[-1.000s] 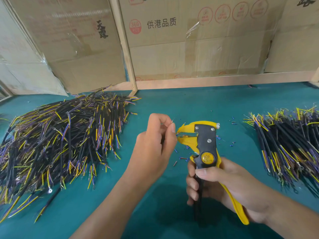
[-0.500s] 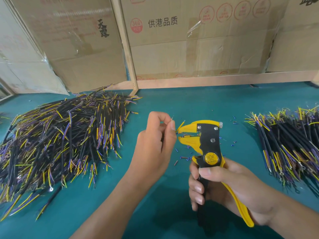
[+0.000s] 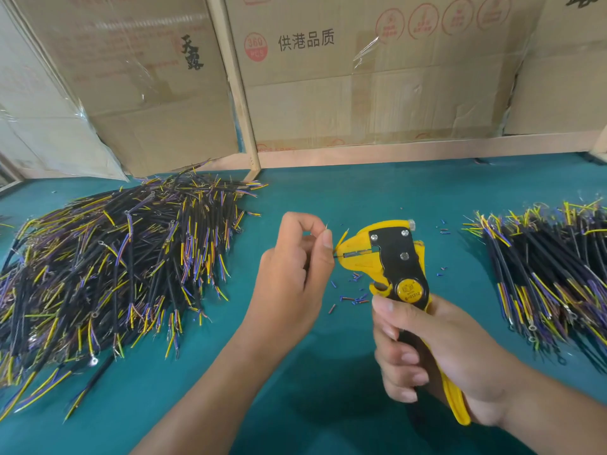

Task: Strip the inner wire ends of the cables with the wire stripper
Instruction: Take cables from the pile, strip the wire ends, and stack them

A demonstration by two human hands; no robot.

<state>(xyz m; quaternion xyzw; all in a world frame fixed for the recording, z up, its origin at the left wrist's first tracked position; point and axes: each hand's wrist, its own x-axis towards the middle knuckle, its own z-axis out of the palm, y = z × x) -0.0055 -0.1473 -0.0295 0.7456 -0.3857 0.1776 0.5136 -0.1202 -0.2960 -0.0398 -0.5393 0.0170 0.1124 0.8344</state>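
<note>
A yellow-and-black wire stripper (image 3: 391, 257) is gripped by its handles in the right hand (image 3: 437, 353), held upright above the teal bench (image 3: 328, 198), its jaws pointed left. Thin inner wire ends (image 3: 340, 239) are pinched between thumb and fingers of the left hand (image 3: 295, 274), just beside the stripper's nose, one dark wire entering the jaws. A large pile of black cables with yellow and purple wires (image 3: 115, 267) is seen left of the hands; a second pile (image 3: 551, 274) lies to the right. Small insulation scraps (image 3: 353, 297) are scattered between the hands.
</note>
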